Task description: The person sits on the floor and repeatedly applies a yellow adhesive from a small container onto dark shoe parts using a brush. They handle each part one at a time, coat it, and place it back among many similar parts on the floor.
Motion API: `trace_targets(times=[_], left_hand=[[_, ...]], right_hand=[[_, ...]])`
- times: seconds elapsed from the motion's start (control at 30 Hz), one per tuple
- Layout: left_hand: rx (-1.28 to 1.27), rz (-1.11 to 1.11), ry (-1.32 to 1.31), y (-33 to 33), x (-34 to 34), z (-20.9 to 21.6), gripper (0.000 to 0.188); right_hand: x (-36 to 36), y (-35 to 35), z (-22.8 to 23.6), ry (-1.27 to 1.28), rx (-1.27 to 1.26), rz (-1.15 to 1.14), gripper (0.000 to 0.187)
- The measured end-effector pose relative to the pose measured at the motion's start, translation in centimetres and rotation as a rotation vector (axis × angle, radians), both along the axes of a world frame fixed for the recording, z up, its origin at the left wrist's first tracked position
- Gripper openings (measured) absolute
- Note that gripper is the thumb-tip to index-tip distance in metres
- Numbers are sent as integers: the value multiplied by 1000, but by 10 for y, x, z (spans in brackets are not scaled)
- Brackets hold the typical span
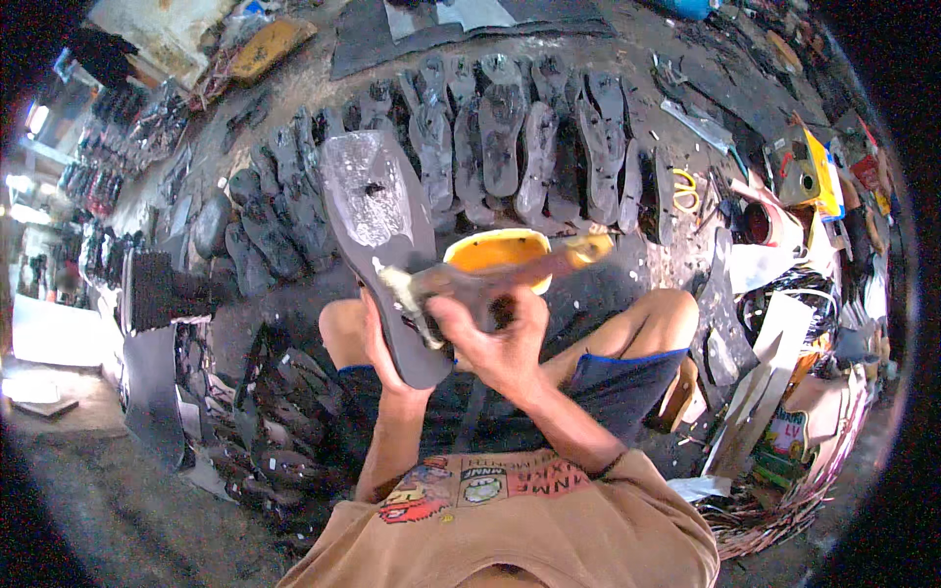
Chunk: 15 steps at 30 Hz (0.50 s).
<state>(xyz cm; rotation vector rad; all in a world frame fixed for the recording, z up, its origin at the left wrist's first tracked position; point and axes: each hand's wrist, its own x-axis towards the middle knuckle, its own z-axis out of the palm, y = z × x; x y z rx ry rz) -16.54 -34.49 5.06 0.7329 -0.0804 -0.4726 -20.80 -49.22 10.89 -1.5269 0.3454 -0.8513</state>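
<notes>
My left hand [389, 353] is wrapped round the edge of a long dark grey shoe sole [410, 257], tilted up in front of me. A whitish, shiny wet coat covers the sole's far, wider part. Closed in my right hand [508, 343] is a brush [534, 271], its wooden handle pointing right and smeared by motion. Its pale bristles touch the sole near the middle, and a pale smear shows lower down. Behind the brush stands a yellow tub [469, 247] with orange-yellow inside; the brush partly hides it.
Rows of dark soles [502, 147] lie on the floor ahead, several with a shiny coat. Yellow-handled scissors [685, 190] lie to the right, near a yellow box [821, 174] and scraps. Dark sole pieces [294, 441] are piled at my left. My bent knees flank the work.
</notes>
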Motion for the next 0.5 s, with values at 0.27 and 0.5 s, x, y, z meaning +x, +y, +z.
trace_targets(times=[0.27, 0.5], left_hand=[[178, 81, -117, -20, 1, 3, 72], [473, 182, -263, -14, 7, -21, 54]], right_hand=[[7, -16, -1, 145, -253, -84, 34], [15, -42, -11, 261, -142, -15, 25]])
